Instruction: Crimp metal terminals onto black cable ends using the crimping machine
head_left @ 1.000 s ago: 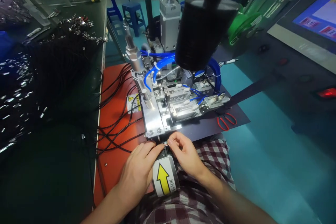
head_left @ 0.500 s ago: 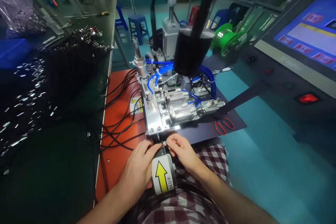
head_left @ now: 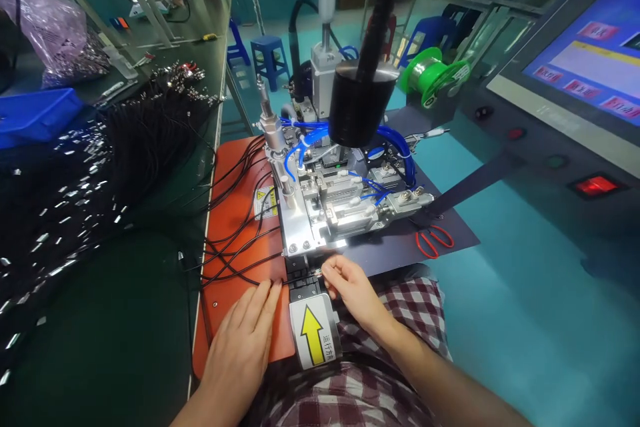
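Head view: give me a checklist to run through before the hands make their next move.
1. Right hand pinching the small shiny metal end: ok, thumb and finger meet on it.
2. Small shiny metal end seated in the black segmented track: cannot tell, too small.
3. Left hand off the track: ok, it lies flat over the orange-red board.
4. Thin black cables lying uncrossed: not ok, some cross on the board.
5. White label with yellow arrow uncovered: ok.
6. Red looped handles clear of both hands: ok, apart to the right.
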Demonstrator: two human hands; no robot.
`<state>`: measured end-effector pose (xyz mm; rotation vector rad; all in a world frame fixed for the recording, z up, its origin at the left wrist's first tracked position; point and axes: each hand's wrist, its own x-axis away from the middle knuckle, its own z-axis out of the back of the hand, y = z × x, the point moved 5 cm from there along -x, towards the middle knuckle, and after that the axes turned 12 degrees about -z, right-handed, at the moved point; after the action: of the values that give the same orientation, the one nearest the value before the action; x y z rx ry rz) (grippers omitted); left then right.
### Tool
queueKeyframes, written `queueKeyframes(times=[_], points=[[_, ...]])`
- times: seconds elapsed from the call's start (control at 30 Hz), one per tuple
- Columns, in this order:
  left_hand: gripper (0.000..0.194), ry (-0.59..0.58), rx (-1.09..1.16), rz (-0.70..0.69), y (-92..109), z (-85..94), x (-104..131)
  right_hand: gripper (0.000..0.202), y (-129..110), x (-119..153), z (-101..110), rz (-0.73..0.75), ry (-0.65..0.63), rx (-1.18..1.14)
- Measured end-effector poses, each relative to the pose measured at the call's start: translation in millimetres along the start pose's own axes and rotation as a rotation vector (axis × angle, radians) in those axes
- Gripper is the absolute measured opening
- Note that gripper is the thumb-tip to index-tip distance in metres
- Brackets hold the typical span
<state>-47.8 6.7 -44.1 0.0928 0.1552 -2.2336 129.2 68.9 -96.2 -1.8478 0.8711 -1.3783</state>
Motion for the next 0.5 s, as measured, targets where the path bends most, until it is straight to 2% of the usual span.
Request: queueKeyframes(times=[0.3, 0.5], points=[[0.048, 0.006, 0.029, 0.027, -3.1, -1.9, 5.5, 0.038, 3.5, 4.6, 37.0, 0.03, 0.153, -0.007], [0.04, -0.017, 0.059, 0.141, -28.2, 0.7, -26.7, 0.033, 3.9, 10.2, 37.6, 0.034, 0.162, -0.008]])
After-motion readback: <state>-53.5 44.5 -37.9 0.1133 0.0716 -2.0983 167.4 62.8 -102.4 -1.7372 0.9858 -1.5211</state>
